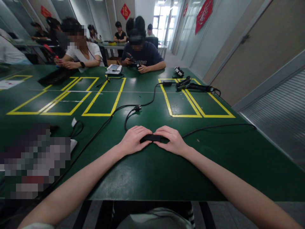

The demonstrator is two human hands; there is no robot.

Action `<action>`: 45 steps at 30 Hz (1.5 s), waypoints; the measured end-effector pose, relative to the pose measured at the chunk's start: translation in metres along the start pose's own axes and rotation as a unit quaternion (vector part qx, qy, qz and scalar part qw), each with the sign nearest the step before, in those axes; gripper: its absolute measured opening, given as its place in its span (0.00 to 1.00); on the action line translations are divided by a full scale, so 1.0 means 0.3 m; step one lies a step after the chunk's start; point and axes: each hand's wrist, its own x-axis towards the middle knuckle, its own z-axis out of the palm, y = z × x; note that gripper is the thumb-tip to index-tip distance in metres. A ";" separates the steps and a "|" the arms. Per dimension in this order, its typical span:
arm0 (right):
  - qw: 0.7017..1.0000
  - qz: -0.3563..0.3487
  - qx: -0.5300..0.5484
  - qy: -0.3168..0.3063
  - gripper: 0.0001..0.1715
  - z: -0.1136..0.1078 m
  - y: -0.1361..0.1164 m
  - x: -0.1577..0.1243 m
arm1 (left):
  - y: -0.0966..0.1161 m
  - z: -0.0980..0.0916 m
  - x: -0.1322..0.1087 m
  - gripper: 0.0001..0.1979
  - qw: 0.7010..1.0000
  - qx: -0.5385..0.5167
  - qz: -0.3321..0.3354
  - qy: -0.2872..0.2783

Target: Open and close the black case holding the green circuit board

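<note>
Close to the table's near side, both hands hold a slim black power adapter between them. My left hand pinches its left end with thumb and fingers, and my right hand grips its right end, the fingertips of both almost meeting. From beside my left hand a short black cord curls up to a plug lying on the table. Another black cord runs from my right hand toward the table's right edge. The adapter's ends are hidden by my fingers.
The green table carries yellow tape outlines. A long black cable crosses it to black tools at far right. A blurred-out item lies left. Across sit a person in dark blue and one in white.
</note>
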 end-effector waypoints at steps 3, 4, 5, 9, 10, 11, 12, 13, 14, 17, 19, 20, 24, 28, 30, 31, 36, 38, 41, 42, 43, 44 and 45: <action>1.000 0.013 -0.005 -0.001 0.14 0.001 0.002 -0.002 | 0.004 0.001 0.004 0.09 1.000 0.003 0.005 0.005; 1.000 0.017 -0.006 -0.002 0.13 0.002 0.002 -0.003 | 0.005 0.001 0.004 0.09 1.000 0.003 0.004 0.007; 1.000 0.020 -0.006 -0.004 0.12 0.002 0.002 -0.003 | 0.005 0.001 0.005 0.09 1.000 0.001 0.001 0.007; 1.000 0.017 -0.008 -0.011 0.09 0.005 0.004 -0.005 | 0.005 0.001 0.005 0.10 1.000 -0.004 -0.011 0.002; 1.000 0.016 -0.009 -0.011 0.11 0.006 0.005 -0.005 | 0.005 0.001 0.005 0.10 1.000 -0.003 -0.008 0.002; 1.000 0.016 -0.012 -0.012 0.13 0.006 0.006 -0.004 | 0.005 0.001 0.004 0.09 1.000 -0.001 -0.003 0.002; 1.000 0.017 -0.014 -0.014 0.14 0.005 0.007 -0.004 | 0.004 0.001 0.004 0.09 1.000 0.002 0.003 0.005; 0.999 0.021 -0.015 -0.018 0.15 0.004 0.006 -0.003 | 0.004 0.000 0.004 0.09 1.000 0.006 0.007 0.008; 0.999 0.027 -0.016 -0.022 0.15 0.001 0.006 -0.002 | 0.004 -0.001 0.005 0.09 1.000 0.010 0.010 0.014; 0.999 0.041 -0.002 -0.018 0.15 -0.013 0.000 -0.001 | 0.000 -0.005 0.005 0.10 0.999 0.033 0.015 0.034; 0.997 0.076 0.021 -0.017 0.20 -0.026 -0.004 -0.001 | -0.004 -0.009 0.005 0.10 0.996 0.060 0.035 0.047; 0.994 0.106 0.034 -0.023 0.22 -0.033 -0.005 -0.001 | -0.006 -0.012 0.004 0.09 0.994 0.076 0.052 0.053; 0.964 0.226 0.106 -0.095 0.18 -0.051 -0.006 0.004 | -0.007 -0.014 0.002 0.11 0.984 0.115 0.123 0.062; 0.938 0.269 0.193 -0.108 0.16 -0.047 -0.010 0.007 | -0.001 -0.006 0.000 0.11 0.989 0.116 0.093 0.027; 0.941 0.266 0.193 -0.082 0.17 -0.039 -0.012 0.004 | -0.003 -0.003 -0.001 0.13 0.993 0.105 0.048 0.003; 0.946 0.258 0.182 -0.072 0.17 -0.035 -0.014 0.002 | -0.006 -0.003 -0.002 0.15 0.995 0.095 0.023 -0.009; 0.980 0.175 0.077 -0.062 0.15 -0.031 -0.022 -0.004 | -0.031 -0.006 -0.012 0.21 0.996 0.046 -0.054 -0.054; 0.987 0.140 0.044 -0.068 0.15 -0.034 -0.022 -0.004 | -0.033 -0.007 -0.013 0.18 0.996 0.039 -0.056 -0.049; 0.991 0.102 0.016 -0.086 0.18 -0.037 -0.018 -0.005 | -0.025 -0.004 -0.009 0.17 0.997 0.037 -0.045 -0.044; 0.991 0.094 0.012 -0.090 0.18 -0.036 -0.017 -0.006 | -0.020 -0.003 -0.007 0.16 0.997 0.037 -0.042 -0.046; 0.992 0.086 0.009 -0.091 0.17 -0.036 -0.016 -0.007 | -0.016 -0.003 -0.005 0.16 0.997 0.038 -0.040 -0.049; 0.993 0.079 0.007 -0.090 0.15 -0.035 -0.015 -0.008 | -0.012 -0.003 -0.003 0.16 0.997 0.040 -0.041 -0.050; 0.994 0.074 0.004 -0.086 0.13 -0.035 -0.014 -0.009 | -0.008 -0.003 -0.002 0.16 0.997 0.043 -0.043 -0.050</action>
